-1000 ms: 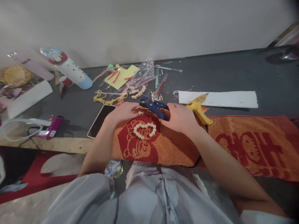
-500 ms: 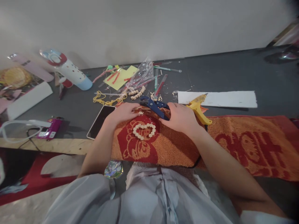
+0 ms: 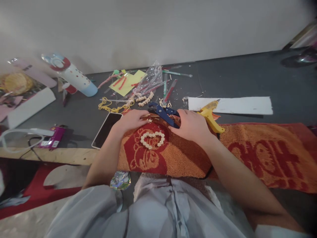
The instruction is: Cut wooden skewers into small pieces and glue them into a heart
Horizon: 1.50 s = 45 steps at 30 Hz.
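Note:
My right hand [image 3: 192, 127] is closed round a blue-handled, pliers-like tool [image 3: 162, 114]. Its dark head points left, and its handles are spread apart. Opposite the tool, my left hand [image 3: 133, 119] has its fingers together by a thin pale stick [image 3: 154, 116], which they seem to pinch. The fingertips are partly hidden. Both hands rest over an orange and red towel [image 3: 183, 155]. Between my forearms, a heart-shaped outline of small pale pieces [image 3: 161, 140] lies on the towel. A few more pale bits are just above it.
Left of my left hand lies a phone [image 3: 105, 130]. Behind are yellow string [image 3: 106, 105], yellow paper [image 3: 123, 86] and clear plastic wrap [image 3: 151, 77]. A yellow glue gun [image 3: 210, 119] and a white strip [image 3: 245, 105] lie right. A bottle [image 3: 76, 77] and purple power adapter [image 3: 55, 136] stand left.
The view has shifted very slightly. Both hands, the blue tool and the heart outline keep essentially the same places.

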Available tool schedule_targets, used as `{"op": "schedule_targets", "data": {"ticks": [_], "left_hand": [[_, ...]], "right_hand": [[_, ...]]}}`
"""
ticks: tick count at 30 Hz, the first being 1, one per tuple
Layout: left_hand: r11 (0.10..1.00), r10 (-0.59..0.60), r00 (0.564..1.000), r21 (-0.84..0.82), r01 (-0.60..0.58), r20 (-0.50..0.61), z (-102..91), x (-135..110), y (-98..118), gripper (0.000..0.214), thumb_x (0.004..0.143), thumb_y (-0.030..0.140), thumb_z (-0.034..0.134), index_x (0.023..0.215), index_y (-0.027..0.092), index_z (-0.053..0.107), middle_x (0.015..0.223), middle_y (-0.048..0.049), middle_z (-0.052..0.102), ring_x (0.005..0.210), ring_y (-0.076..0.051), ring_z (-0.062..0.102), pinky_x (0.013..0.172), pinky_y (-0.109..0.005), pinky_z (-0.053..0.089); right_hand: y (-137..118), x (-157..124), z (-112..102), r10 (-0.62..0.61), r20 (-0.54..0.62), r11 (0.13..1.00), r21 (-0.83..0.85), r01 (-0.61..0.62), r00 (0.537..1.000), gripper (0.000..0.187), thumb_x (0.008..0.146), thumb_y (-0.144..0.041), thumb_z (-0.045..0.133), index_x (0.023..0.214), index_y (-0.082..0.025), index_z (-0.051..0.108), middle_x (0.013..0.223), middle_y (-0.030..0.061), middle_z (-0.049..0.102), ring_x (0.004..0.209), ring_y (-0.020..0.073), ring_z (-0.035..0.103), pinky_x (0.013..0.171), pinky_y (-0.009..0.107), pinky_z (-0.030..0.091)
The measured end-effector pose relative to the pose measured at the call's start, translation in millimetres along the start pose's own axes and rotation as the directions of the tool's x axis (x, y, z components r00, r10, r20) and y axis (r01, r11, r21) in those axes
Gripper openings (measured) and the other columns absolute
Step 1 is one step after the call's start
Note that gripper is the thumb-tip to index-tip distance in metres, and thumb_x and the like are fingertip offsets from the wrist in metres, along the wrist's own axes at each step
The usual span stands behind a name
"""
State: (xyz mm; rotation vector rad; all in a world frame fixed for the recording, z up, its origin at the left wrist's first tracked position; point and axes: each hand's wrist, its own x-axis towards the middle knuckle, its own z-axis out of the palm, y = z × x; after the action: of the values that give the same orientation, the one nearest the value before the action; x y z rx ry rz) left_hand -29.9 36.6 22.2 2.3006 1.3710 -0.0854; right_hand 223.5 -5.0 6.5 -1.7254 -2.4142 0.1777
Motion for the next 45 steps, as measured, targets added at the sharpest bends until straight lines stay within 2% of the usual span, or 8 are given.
{"op": "schedule_targets", "data": {"ticks": [4,13,30,37,42,45], "left_hand": [[1.000,0.005,1.000,0.007,-0.005,-0.023,2.1,1.3,-0.3,0.031,0.087,0.041,0.046,0.103,0.019,0.062,0.103,-0.0050,0.068,0.090,-0.019,0.060,0.074,-0.026,0.041],[0.999,-0.031,0.999,0.034,0.032,-0.021,-4.1,-2.3,-3.9,0.029,0.081,0.043,0.052,0.094,0.018,0.059,0.083,-0.0030,0.064,0.071,-0.016,0.056,0.063,-0.026,0.035],[1.000,-0.012,0.999,0.023,0.013,-0.037,-0.8,-0.5,-5.8,0.026,0.084,0.037,0.048,0.097,0.019,0.061,0.098,-0.0043,0.068,0.082,-0.018,0.060,0.070,-0.026,0.038],[0.999,-0.036,0.999,0.038,0.037,-0.031,-0.8,-0.8,-4.1,0.028,0.083,0.040,0.048,0.098,0.019,0.060,0.090,-0.0047,0.066,0.075,-0.018,0.058,0.064,-0.026,0.037],[0.997,-0.023,0.998,0.068,0.027,-0.053,-0.4,0.3,-4.8,0.024,0.083,0.040,0.049,0.087,0.018,0.058,0.081,-0.0027,0.063,0.070,-0.016,0.055,0.062,-0.026,0.034],[0.997,-0.028,0.998,0.077,0.032,-0.062,1.0,1.4,-6.4,0.026,0.084,0.041,0.049,0.090,0.017,0.059,0.081,-0.0028,0.063,0.071,-0.017,0.056,0.063,-0.026,0.034]], "right_hand": [[0.3,-0.1,0.2,0.001,-0.004,1.000,0.002,-0.001,1.000,0.045,0.080,-0.055,0.052,0.101,-0.016,0.054,0.094,0.0141,0.069,0.086,0.0298,0.064,0.066,0.034,0.037],[0.1,-0.1,-0.2,0.011,0.002,1.000,0.000,-0.011,1.000,0.046,0.079,-0.055,0.053,0.102,-0.015,0.055,0.096,0.0138,0.069,0.087,0.0295,0.064,0.068,0.035,0.038],[0.3,0.4,0.3,0.005,0.012,1.000,-0.001,-0.005,1.000,0.046,0.079,-0.055,0.053,0.102,-0.015,0.055,0.097,0.0136,0.069,0.088,0.0292,0.064,0.068,0.035,0.037],[0.4,0.2,0.9,0.011,0.014,1.000,0.004,-0.011,1.000,0.046,0.080,-0.055,0.052,0.102,-0.015,0.055,0.096,0.0130,0.068,0.087,0.0291,0.064,0.067,0.035,0.036],[0.6,0.0,1.2,-0.007,0.000,1.000,0.004,0.007,1.000,0.047,0.079,-0.055,0.053,0.103,-0.015,0.054,0.098,0.0133,0.068,0.089,0.0291,0.063,0.068,0.035,0.036],[1.0,0.0,2.0,-0.006,-0.002,1.000,0.005,0.006,1.000,0.047,0.080,-0.056,0.052,0.102,-0.015,0.055,0.097,0.0132,0.068,0.089,0.0289,0.063,0.068,0.034,0.036]]}}
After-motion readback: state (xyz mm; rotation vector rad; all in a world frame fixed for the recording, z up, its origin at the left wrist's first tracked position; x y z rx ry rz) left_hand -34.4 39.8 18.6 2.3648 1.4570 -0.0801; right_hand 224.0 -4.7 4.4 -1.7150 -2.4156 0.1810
